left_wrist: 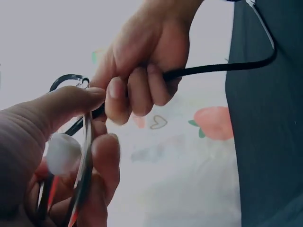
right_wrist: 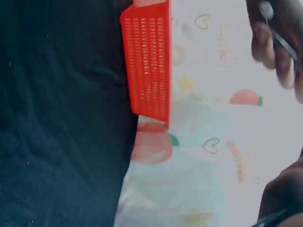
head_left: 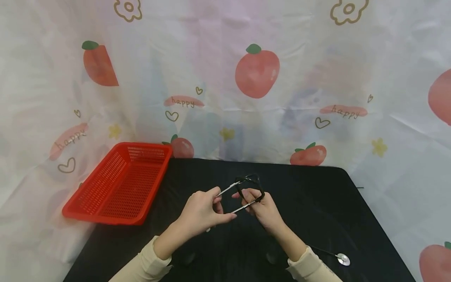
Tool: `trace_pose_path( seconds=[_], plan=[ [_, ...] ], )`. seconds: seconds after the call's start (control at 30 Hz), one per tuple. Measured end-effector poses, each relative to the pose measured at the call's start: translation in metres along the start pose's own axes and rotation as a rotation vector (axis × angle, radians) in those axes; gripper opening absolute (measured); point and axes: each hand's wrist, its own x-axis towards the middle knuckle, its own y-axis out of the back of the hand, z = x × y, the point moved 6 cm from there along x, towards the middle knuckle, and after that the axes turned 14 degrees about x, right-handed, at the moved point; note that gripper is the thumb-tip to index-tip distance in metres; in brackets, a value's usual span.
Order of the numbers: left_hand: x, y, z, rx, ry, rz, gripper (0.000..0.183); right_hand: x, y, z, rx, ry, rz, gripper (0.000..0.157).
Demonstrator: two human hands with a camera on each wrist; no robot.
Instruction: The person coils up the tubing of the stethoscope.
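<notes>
A stethoscope with black tubing point(head_left: 261, 195) is held between both hands above the black tabletop. My left hand point(head_left: 201, 210) pinches its metal ear tubes point(head_left: 244, 207) with thumb and fingers. A pale round eartip point(left_wrist: 64, 153) shows near the palm in the left wrist view. My right hand point(head_left: 265, 211) has its fingers curled round the black tube point(left_wrist: 213, 69), close to the left thumb. From there the tube trails down to the silver chest piece point(head_left: 343, 259), which lies on the table beside the right sleeve. In the right wrist view, the left fingers point(right_wrist: 284, 66) show at upper right.
A red perforated plastic basket point(head_left: 155, 188) stands at the table's left back corner. The black-covered table point(head_left: 317, 203) stretches to the right and front. Behind it hangs a pale cloth point(head_left: 218, 51) printed with fruit, hearts and flowers.
</notes>
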Motion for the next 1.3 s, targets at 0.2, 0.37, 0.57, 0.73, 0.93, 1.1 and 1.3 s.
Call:
trace_pose_path(
  seconds=[0.2,0.37,0.57,0.73,0.93,1.1,1.3],
  plan=[
    [0.007,0.009,-0.035,-0.194,0.24,0.036,0.049,-0.025,-0.004,-0.011,-0.358,0.236,0.036,0.026],
    [0.005,0.006,-0.058,-0.125,0.273,-0.072,0.051,-0.041,0.004,-0.028,-0.573,0.367,0.064,0.028],
    [0.008,0.004,-0.059,-0.129,0.163,-0.173,0.049,-0.04,0.006,-0.06,-0.753,0.546,-0.028,0.028],
    [0.003,0.0,-0.049,-0.106,0.102,-0.347,0.047,-0.031,0.003,-0.088,-0.803,0.621,-0.284,0.02],
    [-0.006,-0.001,-0.001,0.127,-0.047,-0.425,0.049,-0.007,-0.018,-0.102,-0.679,0.433,-0.778,0.005],
    [-0.008,0.018,0.029,0.379,-0.229,-0.279,0.051,0.03,-0.015,-0.106,-0.509,0.269,-0.856,0.007],
    [-0.004,0.032,0.035,0.413,-0.399,-0.222,0.048,0.055,-0.002,-0.112,-0.227,0.154,-0.843,0.016]
  ],
)
